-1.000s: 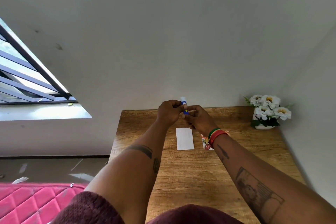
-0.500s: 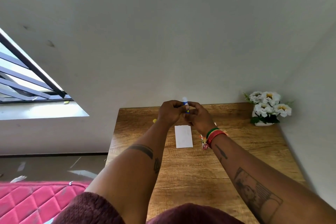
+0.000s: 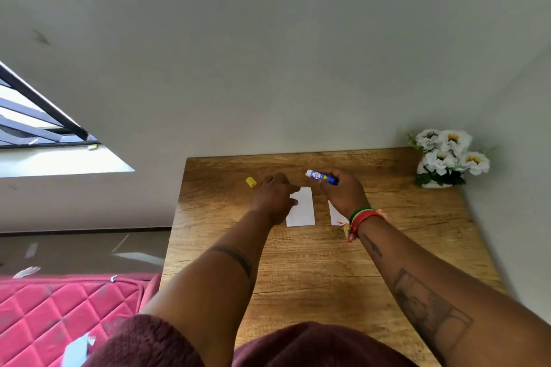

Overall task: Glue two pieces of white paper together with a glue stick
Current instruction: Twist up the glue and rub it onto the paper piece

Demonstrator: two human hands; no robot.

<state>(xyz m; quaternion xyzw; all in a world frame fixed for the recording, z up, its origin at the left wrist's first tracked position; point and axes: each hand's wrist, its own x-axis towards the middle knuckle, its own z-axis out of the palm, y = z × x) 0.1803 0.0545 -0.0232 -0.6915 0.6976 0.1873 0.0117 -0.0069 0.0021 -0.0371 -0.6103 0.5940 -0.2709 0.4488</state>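
Observation:
Two white paper pieces lie side by side on the wooden table (image 3: pixel 313 271). My left hand (image 3: pixel 272 197) rests on the left edge of the first paper (image 3: pixel 302 210), fingers spread flat. The second paper (image 3: pixel 336 215) is mostly hidden under my right wrist. My right hand (image 3: pixel 343 191) holds the uncapped blue and white glue stick (image 3: pixel 322 177) tilted, its white tip pointing up and left above the papers. The yellow cap (image 3: pixel 251 182) lies on the table left of my left hand.
A white pot of white flowers (image 3: pixel 447 158) stands in the table's far right corner against the wall. A pink quilted mattress (image 3: pixel 59 316) lies on the floor to the left, below a barred window (image 3: pixel 32 116).
The hands, joined on the glue stick before, have parted. The left hand dropped onto the first paper, the right kept the stick. The yellow cap now lies on the table.

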